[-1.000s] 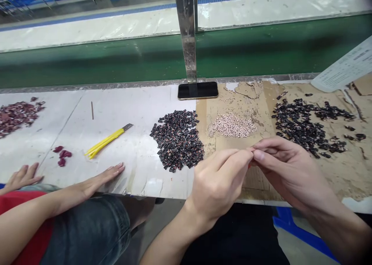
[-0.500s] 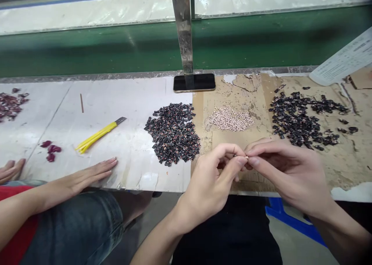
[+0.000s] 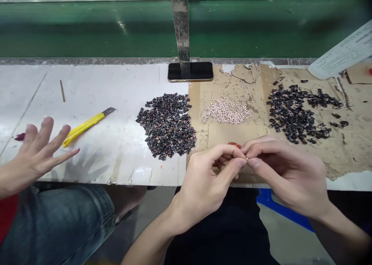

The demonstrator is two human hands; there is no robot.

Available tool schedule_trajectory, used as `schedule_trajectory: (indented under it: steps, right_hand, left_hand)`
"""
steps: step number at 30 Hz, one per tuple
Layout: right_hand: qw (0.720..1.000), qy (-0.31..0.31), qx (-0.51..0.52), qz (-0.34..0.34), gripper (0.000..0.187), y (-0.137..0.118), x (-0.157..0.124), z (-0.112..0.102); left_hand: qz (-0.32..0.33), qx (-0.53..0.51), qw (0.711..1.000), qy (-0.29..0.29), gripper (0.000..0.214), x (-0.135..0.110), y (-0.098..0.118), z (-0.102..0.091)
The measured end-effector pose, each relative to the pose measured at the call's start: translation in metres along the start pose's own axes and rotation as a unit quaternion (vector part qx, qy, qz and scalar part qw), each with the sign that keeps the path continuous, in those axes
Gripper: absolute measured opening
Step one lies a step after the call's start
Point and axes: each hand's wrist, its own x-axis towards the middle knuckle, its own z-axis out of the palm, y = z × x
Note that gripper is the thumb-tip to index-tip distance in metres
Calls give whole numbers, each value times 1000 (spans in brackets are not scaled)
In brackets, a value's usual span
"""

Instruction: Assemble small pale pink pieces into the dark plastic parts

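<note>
My left hand [image 3: 213, 172] and my right hand [image 3: 286, 176] meet fingertip to fingertip over the cardboard at the table's front edge. Both are closed in a pinch. A tiny pale bead-like piece [image 3: 247, 159] shows between the two pinches, at the right fingertips. By my left index finger a bit of a small black piece [image 3: 233, 156] peeks out, mostly covered by the fingers. Behind my hands lies a partly hidden red thing [image 3: 235, 145]. Just beyond is a pile of tiny pale beads [image 3: 228, 111], flanked by a left pile of small black pieces [image 3: 168, 125] with orange-brown ends and a right black pile [image 3: 296, 114].
A black phone [image 3: 190, 72] lies at the foot of a metal post [image 3: 180, 24]. To the left are a yellow box cutter [image 3: 84, 130], a thin brown stick [image 3: 62, 90] and a co-worker's spread hand [image 3: 40, 152]. A whitish translucent container [image 3: 340, 54] leans in at right.
The co-worker's hand has lifted off the table, fingers spread, near the yellow cutter. My view has tilted down and shifted slightly. A red thing now shows behind my hands, which keep the same pinch.
</note>
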Motion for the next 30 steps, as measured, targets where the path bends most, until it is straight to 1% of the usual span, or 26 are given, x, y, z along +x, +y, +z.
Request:
schedule_trajectory:
  steps: [2, 5, 7, 10, 12, 15, 17, 20, 25, 28, 30]
  right_hand:
    - [1000, -6, -2, 5, 17, 0, -2, 1]
    - [1000, -18, 5, 12, 13, 4, -6, 2]
    - [1000, -11, -8, 3, 11, 10, -8, -1]
    - [994, 37, -97, -26, 10, 24, -11, -7]
    - [982, 45, -180, -42, 10, 33, -13, -9]
    - [959, 20, -270, -84, 14, 41, -14, -8]
    - [945, 20, -305, -115, 17, 43, -13, -5]
    - [932, 21, -335, -134, 19, 44, -13, -3]
    - [922, 9, -359, -142, 20, 46, -12, -4]
    - [920, -1, -364, -147, 18, 47, -11, -4]
    - [923, 0, -358, -143, 17, 47, -11, -4]
  left_hand:
    - [0, 6, 1000, -4, 8, -2, -5, 0]
    - [-28, -12, 999, -23, 8, -6, -13, -1]
    - [-42, -31, 998, -27, 10, -8, -19, -3]
    - [-57, -61, 997, 4, 9, -11, -24, -9]
    - [-60, -73, 995, 32, 9, -13, -26, -14]
    - [-45, -63, 995, 58, 11, -15, -27, -22]
    - [-26, -52, 995, 77, 12, -16, -27, -25]
    - [2, -54, 993, 106, 12, -17, -25, -26]
    - [36, -46, 984, 166, 13, -16, -22, -28]
    - [49, -32, 982, 179, 13, -16, -21, -31]
    - [58, -26, 981, 181, 14, -16, -20, -32]
